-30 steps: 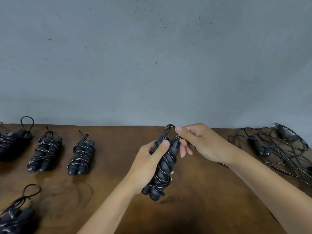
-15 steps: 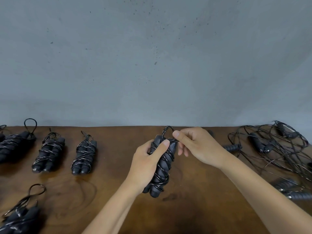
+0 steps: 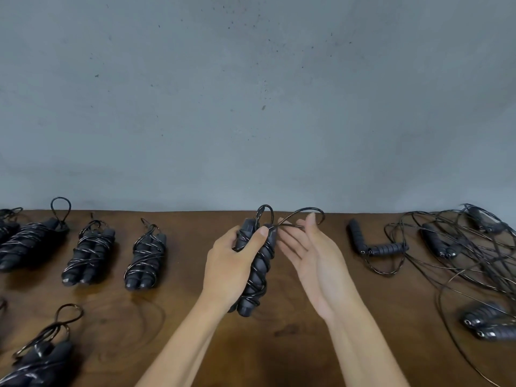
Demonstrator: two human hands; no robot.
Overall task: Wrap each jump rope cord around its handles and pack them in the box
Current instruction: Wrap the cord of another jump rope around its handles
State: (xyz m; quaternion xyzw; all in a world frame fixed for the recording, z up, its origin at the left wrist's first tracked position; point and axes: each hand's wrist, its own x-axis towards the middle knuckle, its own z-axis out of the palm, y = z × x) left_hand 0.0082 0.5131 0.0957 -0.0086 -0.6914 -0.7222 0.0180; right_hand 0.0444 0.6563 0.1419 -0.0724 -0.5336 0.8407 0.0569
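My left hand (image 3: 227, 270) gripped the wrapped jump rope (image 3: 255, 270) mid-table, fingers curled round both handles, thumb pressed on the top end near the cord. Bundle stood nearly upright, tilted a bit, held above the wooden table (image 3: 279, 353). One small cord loop (image 3: 265, 215) stuck up from the top; a second loop (image 3: 304, 217) ran right, passing just behind my right fingertips. My right hand (image 3: 315, 263) was beside the bundle w/ fingers straight & spread, palm facing left, gripping nothing; couldn't tell if the loop touched the fingertips.

Left side of table: a row of wrapped bundles (image 3: 93, 251) along the far edge, another wrapped bundle (image 3: 42, 356) at near left. Right side: a tangled pile of unwrapped ropes (image 3: 460, 247), cords looping over each other, w/ a pair of loose handles (image 3: 374, 244) just left of it & more handles (image 3: 487, 324) nearer to me. Grey wall (image 3: 251, 107) behind the table.
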